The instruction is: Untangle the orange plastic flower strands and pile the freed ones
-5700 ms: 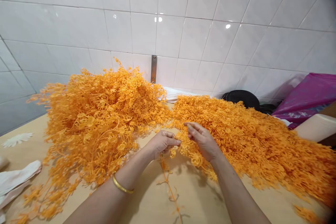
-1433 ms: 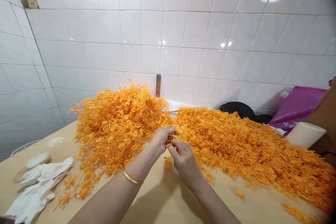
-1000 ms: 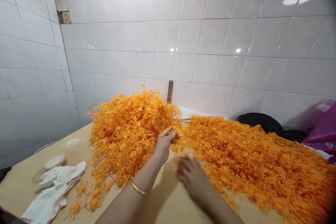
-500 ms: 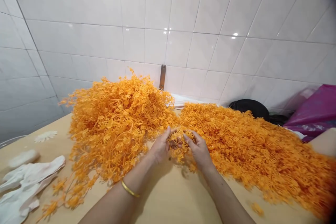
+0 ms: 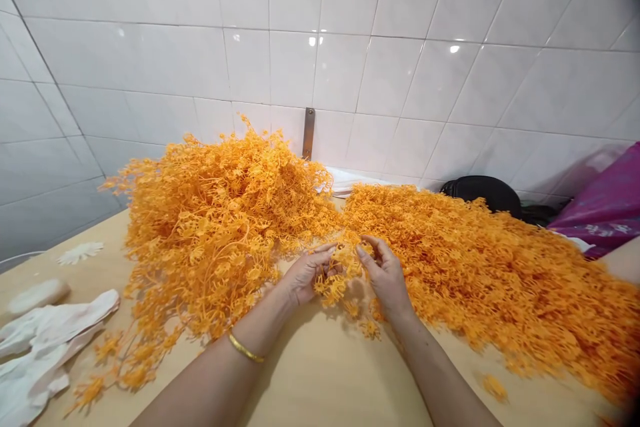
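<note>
My left hand is closed on an orange plastic flower sprig whose small spiky blossoms hang below the fingers. To its right, my right hand pinches at the upper right side of the same cluster with thumb and fingers. Exactly which piece lies between those fingertips is partly hidden. A tall, tangled heap of orange plastic sprigs rises behind and left of my left hand. Beyond my right hand spreads a lower, denser pile of orange plastic flower pieces.
White gloves, a pale oval object and a white flower-shaped piece lie on the table at left. One loose orange piece lies at front right. A black case and purple bag stand by the tiled wall.
My left hand has turned and lowered slightly, showing more of the sprig. The right hand has shifted a little to the right, widening the gap. The view has tilted slightly down.
</note>
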Demonstrator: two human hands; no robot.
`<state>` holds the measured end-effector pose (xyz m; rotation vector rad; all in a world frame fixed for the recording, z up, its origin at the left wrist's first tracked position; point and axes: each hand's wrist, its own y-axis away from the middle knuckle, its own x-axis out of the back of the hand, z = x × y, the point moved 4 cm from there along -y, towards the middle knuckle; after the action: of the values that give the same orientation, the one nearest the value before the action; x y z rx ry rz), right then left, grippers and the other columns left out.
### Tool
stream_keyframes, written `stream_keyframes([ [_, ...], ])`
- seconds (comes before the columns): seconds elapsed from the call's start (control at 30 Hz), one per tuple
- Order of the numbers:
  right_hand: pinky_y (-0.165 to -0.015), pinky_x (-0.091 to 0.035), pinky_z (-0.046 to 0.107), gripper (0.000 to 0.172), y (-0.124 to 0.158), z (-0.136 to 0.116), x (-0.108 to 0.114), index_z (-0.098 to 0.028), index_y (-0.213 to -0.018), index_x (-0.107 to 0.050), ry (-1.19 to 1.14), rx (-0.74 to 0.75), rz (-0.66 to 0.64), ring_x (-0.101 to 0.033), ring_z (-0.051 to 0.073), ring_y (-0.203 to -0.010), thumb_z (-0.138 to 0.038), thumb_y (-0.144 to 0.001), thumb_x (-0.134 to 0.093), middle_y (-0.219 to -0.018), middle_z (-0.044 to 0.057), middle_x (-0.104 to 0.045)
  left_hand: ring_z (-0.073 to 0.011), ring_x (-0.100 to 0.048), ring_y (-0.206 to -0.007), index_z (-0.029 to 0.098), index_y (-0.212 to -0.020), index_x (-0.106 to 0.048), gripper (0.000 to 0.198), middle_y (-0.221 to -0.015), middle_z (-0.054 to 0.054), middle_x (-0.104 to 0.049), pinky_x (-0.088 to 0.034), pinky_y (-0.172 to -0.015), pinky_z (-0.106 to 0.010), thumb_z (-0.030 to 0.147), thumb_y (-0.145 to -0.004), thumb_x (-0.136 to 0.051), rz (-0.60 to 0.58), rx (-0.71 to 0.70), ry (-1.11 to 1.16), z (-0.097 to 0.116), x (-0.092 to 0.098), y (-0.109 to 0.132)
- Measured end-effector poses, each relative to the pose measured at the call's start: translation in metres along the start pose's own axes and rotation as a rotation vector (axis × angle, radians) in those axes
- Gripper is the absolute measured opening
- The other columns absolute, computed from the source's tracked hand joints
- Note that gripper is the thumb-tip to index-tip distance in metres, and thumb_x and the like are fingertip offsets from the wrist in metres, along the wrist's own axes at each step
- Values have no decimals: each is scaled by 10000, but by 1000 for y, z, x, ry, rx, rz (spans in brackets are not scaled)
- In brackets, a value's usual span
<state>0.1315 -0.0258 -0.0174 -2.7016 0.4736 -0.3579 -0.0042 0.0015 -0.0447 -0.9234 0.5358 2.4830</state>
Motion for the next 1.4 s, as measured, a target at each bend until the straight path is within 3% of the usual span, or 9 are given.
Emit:
stream_keyframes([
  [0.07,-740,-398,302,353,1,-10,3,-209,-1050,-497,46,97,12,-493,170,-883,-370,-736,-493,-1038,67,-523,-95,-566,-565,163,-934,-545,313,-665,-7,-590,-439,-523,-200,137,-627,-602,41,-15,-1,0,2,-1],
  [0.17,-836,-356,342,379,5,-25,-4,-237,-1084,-490,158,261,-144,-439,191,-1000,-340,-722,-529,-1103,63,-485,-63,-517,-485,149,-883,-546,276,-574,16,-545,-394,-468,-162,112,-616,-606,90,-35,-24,-1,2,-2],
  [0.37,-760,-383,298,143,10,-26,-16,-195,-837,-585,210,309,-269,-497,162,-845,-264,-749,-496,-881,48,-548,-40,-404,-407,139,-697,-559,135,-511,32,-478,-302,-412,-166,245,-633,-611,-1,-40,-154,-8,-7,2],
  [0.6,-527,-323,226,134,13,-19,-12,-181,-623,-440,236,204,-99,-407,99,-551,-218,-751,-448,-589,-30,-445,-56,-402,-513,119,-574,-576,85,-520,25,-463,-308,-540,-194,194,-596,-611,-100,-216,-511,4,-17,6],
  [0.73,-481,-300,216,176,12,-13,-14,-186,-606,-411,143,90,33,-383,88,-497,-282,-746,-456,-534,-48,-416,-70,-409,-553,119,-553,-588,68,-535,19,-492,-299,-568,-204,182,-569,-610,-74,-241,-526,7,-21,7],
  [0.9,-442,-353,223,217,-7,11,15,-201,-657,-370,-223,-207,333,-430,81,-407,-380,-701,-486,-526,-61,-455,-61,-394,-481,127,-571,-596,66,-460,29,-465,-280,-511,-200,173,-536,-628,-27,-142,-487,6,-20,11],
  [1.0,-439,-387,228,219,-13,14,30,-215,-739,-370,-341,-233,399,-450,77,-394,-361,-676,-520,-549,-69,-468,-59,-386,-458,122,-571,-595,116,-436,26,-443,-259,-481,-197,232,-572,-633,-13,-167,-510,8,-15,12],
  [1.27,-447,-322,210,271,-8,-9,18,-185,-755,-519,-153,-86,66,-368,75,-454,-448,-736,-453,-508,-57,-352,-43,-365,-443,128,-621,-597,164,-503,23,-477,-265,-459,-188,279,-581,-645,75,-271,-465,10,-3,8],
  [1.4,-514,-324,227,258,0,-18,4,-195,-816,-570,120,12,-213,-411,101,-547,-408,-669,-559,-615,-24,-471,-51,-408,-450,131,-606,-560,156,-522,20,-488,-306,-474,-190,257,-573,-647,41,-259,-436,5,-5,9],
])
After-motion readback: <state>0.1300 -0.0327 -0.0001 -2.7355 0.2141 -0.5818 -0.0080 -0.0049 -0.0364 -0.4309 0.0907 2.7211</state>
